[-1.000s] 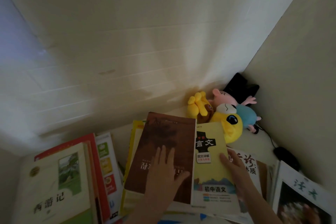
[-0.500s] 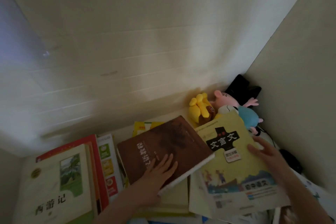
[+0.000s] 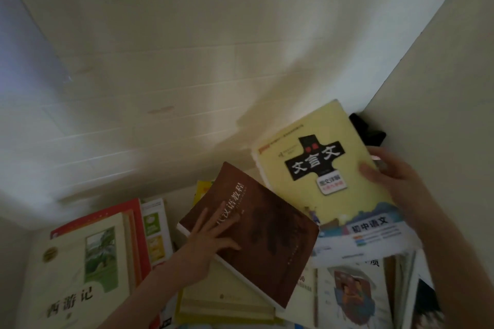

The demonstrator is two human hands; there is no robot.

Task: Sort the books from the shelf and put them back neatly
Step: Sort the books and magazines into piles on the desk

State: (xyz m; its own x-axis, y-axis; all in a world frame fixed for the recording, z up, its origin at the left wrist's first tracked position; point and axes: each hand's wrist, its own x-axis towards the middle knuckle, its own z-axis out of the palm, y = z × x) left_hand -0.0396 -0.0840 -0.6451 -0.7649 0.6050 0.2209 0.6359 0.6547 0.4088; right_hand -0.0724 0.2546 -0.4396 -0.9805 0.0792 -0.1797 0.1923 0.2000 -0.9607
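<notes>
A brown book (image 3: 267, 235) lies askew on top of a pile of pale yellow books (image 3: 227, 302). My left hand (image 3: 211, 238) rests flat on its cover with straight fingers. A yellow textbook with a black cross-shaped title block (image 3: 315, 176) is tilted up at the right. My right hand (image 3: 385, 171) grips its right edge, thumb on the cover. Its lower part lies over other books.
A cream book with a green picture (image 3: 80, 270) tops a stack at the left, with red and white-green books (image 3: 153, 227) beside it. More books (image 3: 355, 294) lie at the lower right. A black object (image 3: 366, 131) sits in the back corner by the right wall.
My right hand has lifted the yellow textbook up and to the right, hiding the plush toys. The brown book has turned under my left hand.
</notes>
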